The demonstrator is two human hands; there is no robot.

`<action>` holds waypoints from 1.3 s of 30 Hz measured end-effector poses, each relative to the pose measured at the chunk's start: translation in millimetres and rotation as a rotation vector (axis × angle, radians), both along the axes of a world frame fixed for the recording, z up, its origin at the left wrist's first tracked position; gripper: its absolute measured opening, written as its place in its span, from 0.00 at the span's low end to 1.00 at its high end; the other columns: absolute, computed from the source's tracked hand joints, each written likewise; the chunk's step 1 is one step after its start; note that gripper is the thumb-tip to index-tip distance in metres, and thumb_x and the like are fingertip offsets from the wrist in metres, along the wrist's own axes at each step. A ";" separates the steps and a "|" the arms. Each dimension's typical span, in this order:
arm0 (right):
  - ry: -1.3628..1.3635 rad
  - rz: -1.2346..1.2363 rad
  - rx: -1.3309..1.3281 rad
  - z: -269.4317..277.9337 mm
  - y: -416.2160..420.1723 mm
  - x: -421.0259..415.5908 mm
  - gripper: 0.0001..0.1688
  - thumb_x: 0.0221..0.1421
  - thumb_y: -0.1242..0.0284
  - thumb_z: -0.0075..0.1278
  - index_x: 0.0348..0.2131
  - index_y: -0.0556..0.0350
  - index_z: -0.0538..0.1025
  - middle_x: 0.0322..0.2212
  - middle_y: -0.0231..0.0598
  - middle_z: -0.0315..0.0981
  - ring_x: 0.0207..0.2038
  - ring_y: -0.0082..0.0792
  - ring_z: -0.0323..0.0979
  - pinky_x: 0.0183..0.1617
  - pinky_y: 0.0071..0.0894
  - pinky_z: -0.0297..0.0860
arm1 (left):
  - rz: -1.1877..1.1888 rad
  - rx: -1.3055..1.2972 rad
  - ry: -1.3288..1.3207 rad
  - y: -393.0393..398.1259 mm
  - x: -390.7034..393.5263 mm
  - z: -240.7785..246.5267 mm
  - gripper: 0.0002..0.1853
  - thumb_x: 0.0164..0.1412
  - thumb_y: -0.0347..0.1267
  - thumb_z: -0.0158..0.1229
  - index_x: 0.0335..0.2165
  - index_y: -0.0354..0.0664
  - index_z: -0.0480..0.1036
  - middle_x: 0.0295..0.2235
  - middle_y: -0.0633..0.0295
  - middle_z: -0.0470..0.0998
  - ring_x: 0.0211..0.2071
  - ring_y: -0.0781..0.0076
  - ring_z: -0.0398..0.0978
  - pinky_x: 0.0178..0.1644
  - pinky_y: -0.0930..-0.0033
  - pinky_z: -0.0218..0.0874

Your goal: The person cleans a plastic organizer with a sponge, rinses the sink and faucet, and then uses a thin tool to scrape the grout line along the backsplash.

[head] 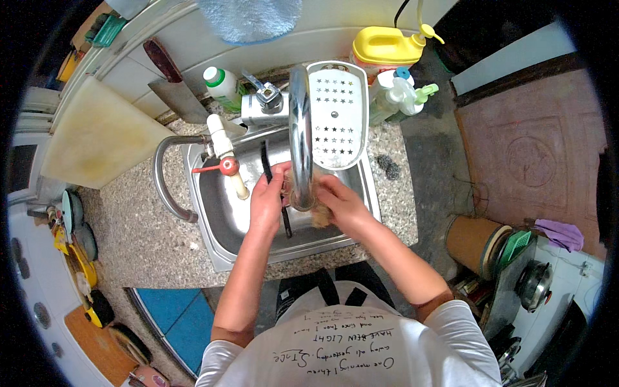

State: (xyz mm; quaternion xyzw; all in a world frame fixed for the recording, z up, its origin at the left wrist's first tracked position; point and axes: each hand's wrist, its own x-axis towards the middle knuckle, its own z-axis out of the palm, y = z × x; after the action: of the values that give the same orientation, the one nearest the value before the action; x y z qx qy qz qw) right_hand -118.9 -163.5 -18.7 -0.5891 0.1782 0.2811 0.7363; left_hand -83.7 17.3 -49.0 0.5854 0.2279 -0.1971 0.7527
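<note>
Over the steel sink (309,240), my left hand (269,196) grips a thin black strip or handle (266,162) that runs past the fingers at both ends. My right hand (344,207) is closed on a tan, cloth-like or scrubber-like thing (320,216); its exact kind cannot be told. Both hands are close together beneath the curved chrome faucet spout (301,140), which hides part of what lies between them. The faucet handle (269,95) is behind the sink. A white drain tray with star-shaped holes (334,114) rests across the sink's back right.
A white pipe tap with a red lever (228,166) and a bent metal spout (162,155) stand at left. Behind are a cleaver (179,94), cutting board (104,133) and green-white bottle (223,88). Bottles (387,104), a yellow-topped jug (387,46) and dark scrubbers (388,167) are at right.
</note>
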 end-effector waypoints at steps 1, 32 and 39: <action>-0.160 0.069 -0.206 3.4 -13.6 -6.6 0.17 0.65 0.71 0.45 0.52 0.49 0.68 0.43 0.36 0.73 0.41 0.29 0.73 0.40 0.33 0.72 | -0.038 0.011 0.000 -0.4 1.8 5.1 0.18 0.67 0.34 0.51 0.51 0.35 0.72 0.42 0.59 0.79 0.38 0.74 0.75 0.43 0.72 0.66; -0.976 0.433 -1.815 40.4 -26.3 116.1 0.03 0.51 0.75 0.47 0.28 0.55 0.73 0.25 0.42 0.74 0.24 0.40 0.78 0.25 0.40 0.72 | -0.200 -0.225 -0.092 -30.3 42.0 35.3 0.09 0.60 0.33 0.64 0.34 0.44 0.70 0.22 0.77 0.65 0.20 0.87 0.62 0.22 0.82 0.52; -1.021 0.489 -1.736 53.8 -32.9 101.9 0.03 0.52 0.76 0.47 0.29 0.57 0.71 0.25 0.45 0.74 0.24 0.44 0.78 0.25 0.42 0.72 | -0.214 -0.147 -0.151 -33.5 41.7 45.5 0.12 0.60 0.34 0.64 0.26 0.50 0.67 0.19 0.77 0.64 0.19 0.86 0.62 0.22 0.80 0.51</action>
State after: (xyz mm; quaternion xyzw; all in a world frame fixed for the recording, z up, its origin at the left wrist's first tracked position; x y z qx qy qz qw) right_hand -17.0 -196.4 35.1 -0.9862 -0.1386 -0.0855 -0.0311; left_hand -42.0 -16.2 -3.5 0.5629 0.0918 -0.2477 0.7832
